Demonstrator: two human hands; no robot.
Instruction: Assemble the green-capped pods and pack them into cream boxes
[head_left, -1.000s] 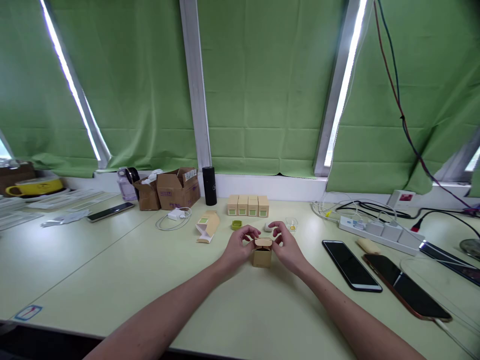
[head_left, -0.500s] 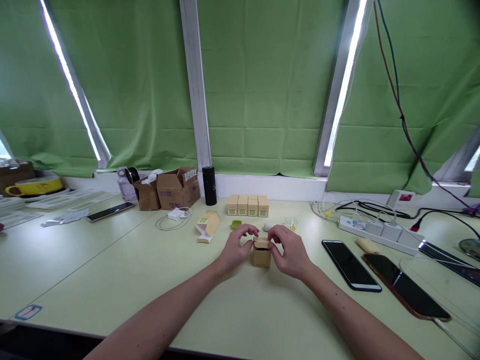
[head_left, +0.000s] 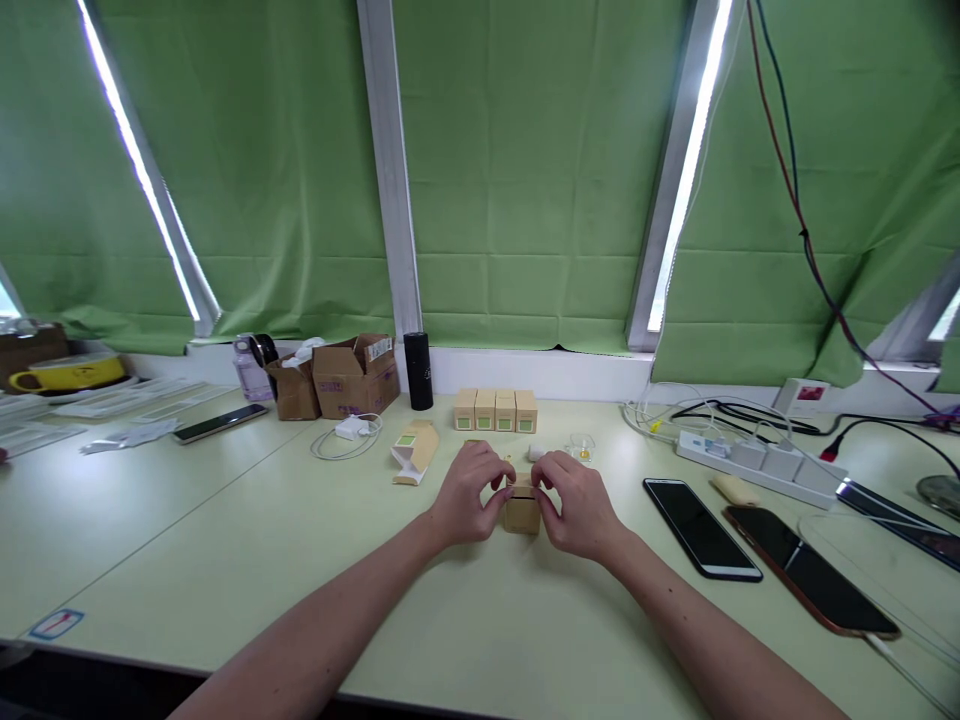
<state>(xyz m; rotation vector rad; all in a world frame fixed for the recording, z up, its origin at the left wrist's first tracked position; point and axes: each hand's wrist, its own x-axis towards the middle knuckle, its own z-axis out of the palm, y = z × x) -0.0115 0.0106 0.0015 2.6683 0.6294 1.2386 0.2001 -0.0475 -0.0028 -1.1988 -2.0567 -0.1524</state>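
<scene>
A small brown cardboard box (head_left: pixel 522 515) stands on the table between my hands, its lid nearly down with a dark gap along the front. My left hand (head_left: pixel 472 492) pinches the lid's left corner between thumb and fingers. At the right corner, my right hand (head_left: pixel 574 502) pinches the lid the same way. Behind them several small boxes with green labels (head_left: pixel 495 410) stand in a row. An opened small carton (head_left: pixel 415 452) lies to the left. A white cylinder (head_left: pixel 536 453) and a clear round piece (head_left: pixel 582 447) lie just beyond my right hand.
Phones (head_left: pixel 703 529) and a white power strip (head_left: pixel 761 468) with cables lie on the right. At the back left are larger cardboard boxes (head_left: pixel 356 377), a black bottle (head_left: pixel 418 371) and a charger with its cable (head_left: pixel 351 428).
The box's lid has come down lower. My left hand has closed in on the lid's corner and now covers most of the green piece behind it. My right hand has shifted slightly left.
</scene>
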